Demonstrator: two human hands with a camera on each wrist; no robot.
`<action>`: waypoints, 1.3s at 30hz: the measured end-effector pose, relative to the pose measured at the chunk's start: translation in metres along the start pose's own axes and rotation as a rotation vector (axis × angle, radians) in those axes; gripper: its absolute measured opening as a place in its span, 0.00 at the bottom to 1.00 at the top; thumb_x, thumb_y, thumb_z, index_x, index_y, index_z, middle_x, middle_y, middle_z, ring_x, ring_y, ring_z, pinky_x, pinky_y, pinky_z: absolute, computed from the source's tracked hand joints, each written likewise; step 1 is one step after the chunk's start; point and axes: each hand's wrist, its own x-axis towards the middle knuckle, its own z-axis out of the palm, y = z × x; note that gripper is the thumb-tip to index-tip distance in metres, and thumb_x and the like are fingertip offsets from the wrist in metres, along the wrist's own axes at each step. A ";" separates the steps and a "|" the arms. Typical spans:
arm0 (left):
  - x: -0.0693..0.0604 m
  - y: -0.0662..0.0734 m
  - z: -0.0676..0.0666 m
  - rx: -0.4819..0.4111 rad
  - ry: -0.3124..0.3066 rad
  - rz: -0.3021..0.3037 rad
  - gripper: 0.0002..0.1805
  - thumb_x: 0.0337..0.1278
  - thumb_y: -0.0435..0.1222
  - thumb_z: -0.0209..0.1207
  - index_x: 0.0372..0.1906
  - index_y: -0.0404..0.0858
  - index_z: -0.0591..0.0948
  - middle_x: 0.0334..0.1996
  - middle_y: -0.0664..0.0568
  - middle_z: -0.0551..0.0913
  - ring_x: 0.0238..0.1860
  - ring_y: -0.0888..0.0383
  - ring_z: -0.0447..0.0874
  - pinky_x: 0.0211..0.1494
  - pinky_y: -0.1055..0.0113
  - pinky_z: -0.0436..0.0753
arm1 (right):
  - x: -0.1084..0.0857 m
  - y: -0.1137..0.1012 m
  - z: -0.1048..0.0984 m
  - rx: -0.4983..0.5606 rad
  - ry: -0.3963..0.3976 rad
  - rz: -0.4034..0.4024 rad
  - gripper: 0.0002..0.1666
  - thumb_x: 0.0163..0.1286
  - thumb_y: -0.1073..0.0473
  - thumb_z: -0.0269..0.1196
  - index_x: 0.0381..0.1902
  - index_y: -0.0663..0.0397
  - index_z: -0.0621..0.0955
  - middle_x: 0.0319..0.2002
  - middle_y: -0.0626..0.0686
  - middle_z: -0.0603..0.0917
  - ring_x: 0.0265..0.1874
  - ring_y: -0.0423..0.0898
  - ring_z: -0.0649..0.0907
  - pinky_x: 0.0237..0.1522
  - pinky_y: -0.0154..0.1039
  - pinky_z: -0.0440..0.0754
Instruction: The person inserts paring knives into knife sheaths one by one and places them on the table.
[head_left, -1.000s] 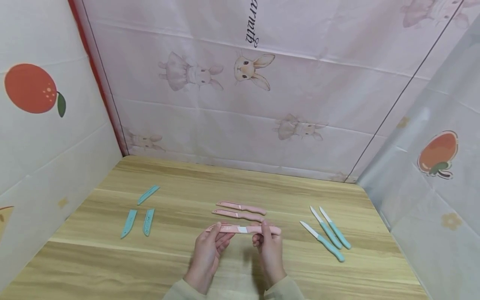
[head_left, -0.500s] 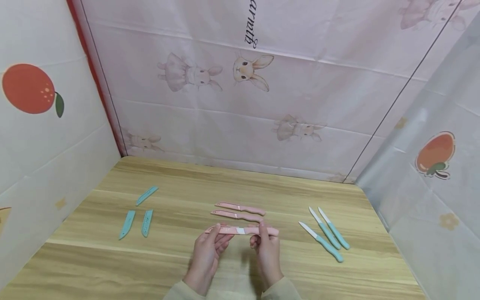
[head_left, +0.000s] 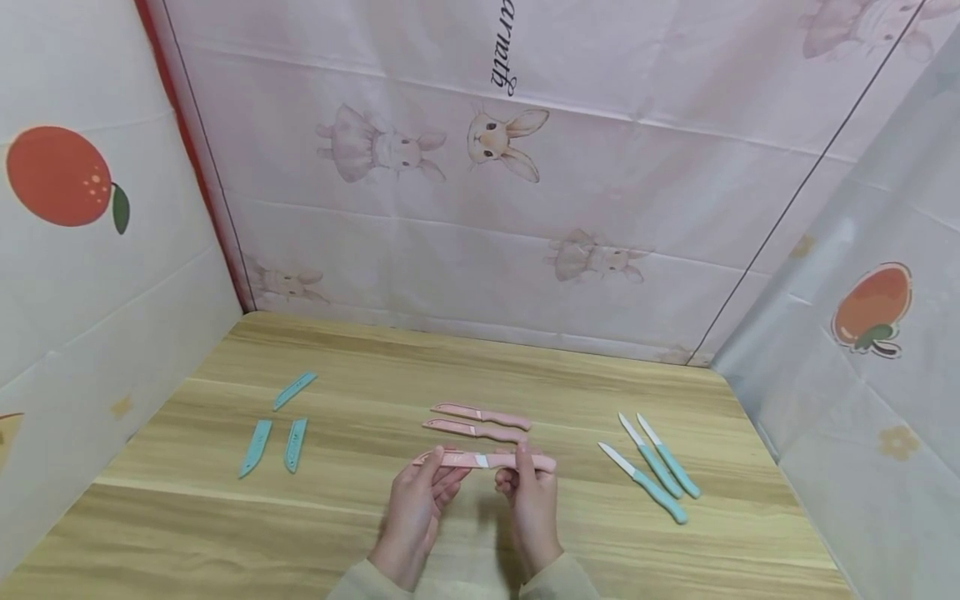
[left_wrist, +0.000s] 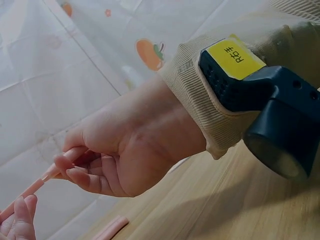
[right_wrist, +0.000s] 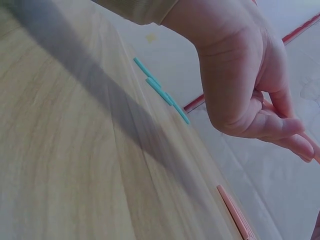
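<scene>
Well to the left of both grips, three turquoise sheaths (head_left: 256,448) lay apart from one another on the table (head_left: 187,525); the right wrist view caught them nearly edge-on and overlapping, and their markings were too small to read. Next came the left grip (head_left: 408,508), clamped on a pink sheath (head_left: 461,459) with the thumb above and the fingers below, partly covering it. Out of that sheath, toward the right grip, ran a pink-handled knife (head_left: 501,461), held above the table between the two hands. A short pale stretch of blade was bare just right of the sheath; the rest was hidden inside. Both wrist views cut this pair off at a side edge. Just beyond the grips, two sheathed pink knives (head_left: 506,419) lay side by side, the nearer handle ending close behind the right thumb; whether they touched could not be made out. The right grip (head_left: 536,508) was clamped on the held knife's handle, thumb on top, fingers curled beneath and partly hidden. Behind it, in the left wrist view, a black camera (left_wrist: 280,135) sat on the sleeve (left_wrist: 187,90). Well to the right of the right grip, three turquoise-handled knives (head_left: 660,497) lay with bare blades pointing away, two close together, the third nearer the grip.
</scene>
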 end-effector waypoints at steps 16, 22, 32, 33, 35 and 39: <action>0.003 0.003 0.003 0.005 0.007 0.003 0.21 0.69 0.39 0.47 0.53 0.23 0.68 0.35 0.44 0.85 0.36 0.58 0.85 0.34 0.75 0.83 | -0.001 -0.001 0.005 0.040 -0.025 -0.041 0.15 0.74 0.58 0.50 0.37 0.68 0.73 0.25 0.48 0.84 0.18 0.35 0.79 0.21 0.25 0.79; 0.003 0.001 0.004 -0.002 0.004 0.015 0.20 0.69 0.39 0.48 0.52 0.23 0.70 0.35 0.43 0.85 0.35 0.58 0.86 0.32 0.76 0.82 | -0.001 -0.002 0.008 0.017 -0.009 -0.019 0.18 0.74 0.58 0.50 0.39 0.74 0.73 0.24 0.48 0.83 0.17 0.35 0.78 0.19 0.24 0.77; 0.002 0.000 0.002 0.005 0.013 0.029 0.23 0.68 0.40 0.49 0.53 0.22 0.69 0.35 0.44 0.85 0.35 0.58 0.86 0.32 0.77 0.82 | -0.002 0.001 0.009 -0.003 -0.003 0.005 0.18 0.74 0.58 0.50 0.35 0.71 0.77 0.20 0.47 0.81 0.16 0.35 0.76 0.16 0.24 0.73; 0.002 0.000 0.001 0.004 0.013 0.031 0.23 0.68 0.40 0.50 0.53 0.22 0.69 0.35 0.44 0.85 0.35 0.59 0.86 0.32 0.77 0.82 | -0.002 0.001 0.008 -0.006 -0.010 0.015 0.19 0.74 0.58 0.50 0.35 0.72 0.77 0.20 0.47 0.80 0.16 0.35 0.75 0.17 0.24 0.73; 0.002 0.000 0.002 0.003 0.003 0.034 0.23 0.68 0.40 0.49 0.53 0.22 0.68 0.35 0.44 0.85 0.35 0.59 0.85 0.32 0.77 0.82 | 0.001 -0.001 0.005 -0.009 -0.030 0.047 0.18 0.74 0.58 0.50 0.34 0.69 0.78 0.19 0.47 0.79 0.16 0.35 0.75 0.17 0.24 0.73; 0.002 0.000 0.004 0.016 -0.043 0.049 0.23 0.69 0.41 0.48 0.54 0.23 0.67 0.39 0.44 0.84 0.38 0.58 0.85 0.39 0.73 0.83 | 0.009 -0.012 -0.006 -0.007 -0.117 0.127 0.14 0.74 0.55 0.49 0.34 0.59 0.76 0.24 0.45 0.80 0.20 0.35 0.77 0.22 0.23 0.75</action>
